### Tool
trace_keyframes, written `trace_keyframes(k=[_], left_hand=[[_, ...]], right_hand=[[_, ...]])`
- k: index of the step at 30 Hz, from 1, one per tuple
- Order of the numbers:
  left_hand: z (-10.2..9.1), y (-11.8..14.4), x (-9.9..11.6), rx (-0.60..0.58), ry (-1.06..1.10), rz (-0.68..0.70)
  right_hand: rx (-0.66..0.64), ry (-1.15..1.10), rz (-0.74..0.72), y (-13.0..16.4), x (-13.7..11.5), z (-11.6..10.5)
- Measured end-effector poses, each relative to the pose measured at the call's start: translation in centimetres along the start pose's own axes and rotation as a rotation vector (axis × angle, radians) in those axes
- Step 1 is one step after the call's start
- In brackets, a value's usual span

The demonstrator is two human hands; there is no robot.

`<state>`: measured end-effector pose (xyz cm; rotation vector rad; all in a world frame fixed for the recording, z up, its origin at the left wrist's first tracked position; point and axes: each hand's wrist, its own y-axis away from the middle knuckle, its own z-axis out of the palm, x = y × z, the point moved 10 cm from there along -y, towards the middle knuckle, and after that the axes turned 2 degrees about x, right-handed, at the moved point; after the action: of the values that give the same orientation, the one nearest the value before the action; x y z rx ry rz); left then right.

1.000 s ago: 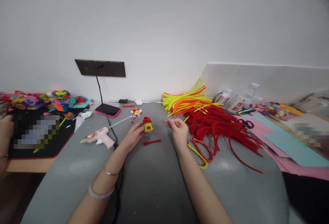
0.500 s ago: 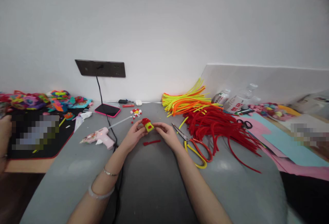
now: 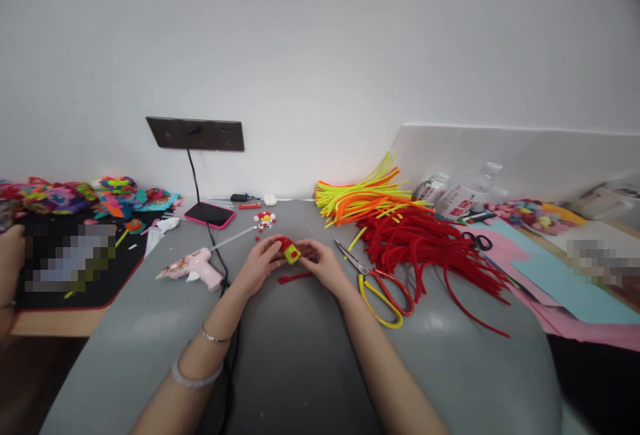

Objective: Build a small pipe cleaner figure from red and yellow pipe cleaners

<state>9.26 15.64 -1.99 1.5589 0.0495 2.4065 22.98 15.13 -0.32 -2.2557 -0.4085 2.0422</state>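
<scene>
A small red-and-yellow fuzzy craft piece (image 3: pixel 291 252) is held up over the grey table (image 3: pixel 295 368). My left hand (image 3: pixel 257 267) grips it from the left, thumb and fingers closed on its red part. On its other side my right hand (image 3: pixel 323 263) has its fingertips pinched at the yellow edge. Under the hands lies a short red pipe cleaner strip (image 3: pixel 295 278), partly covered by the right fingers. Scissors (image 3: pixel 383 288) with red and yellow handles rest right of my right hand. To the left is a pink hot glue gun (image 3: pixel 197 268).
Red pipe cleaners (image 3: pixel 430 245) and yellow-orange ones (image 3: pixel 363 195) lie piled at right. A phone (image 3: pixel 210 214) and small red-and-white beads or pompoms (image 3: pixel 265 220) sit behind. A black cord (image 3: pixel 220 265) crosses the left side. Another person's hand (image 3: pixel 11 258) is at far left.
The craft piece has tilted and dropped slightly between my hands. My right fingers have curled in lower, now covering part of the red strip.
</scene>
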Motion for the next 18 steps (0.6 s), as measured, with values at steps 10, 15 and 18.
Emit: trace_keyframes(k=[10,15,18], left_hand=[[-1.5,-1.0,1.4,0.081,-0.488,0.272],[-1.4,-0.8,2.5,0.141,-0.846,0.391],[-1.0,-0.5,3.0,0.146,-0.983,0.419]], right_hand=[[0.163,-0.046,0.061,-0.1,1.1,-2.4],[0.226,-0.029,0.067,0.1,1.1,-2.8],[0.254,-0.038,0.066,0.1,0.9,-2.9]])
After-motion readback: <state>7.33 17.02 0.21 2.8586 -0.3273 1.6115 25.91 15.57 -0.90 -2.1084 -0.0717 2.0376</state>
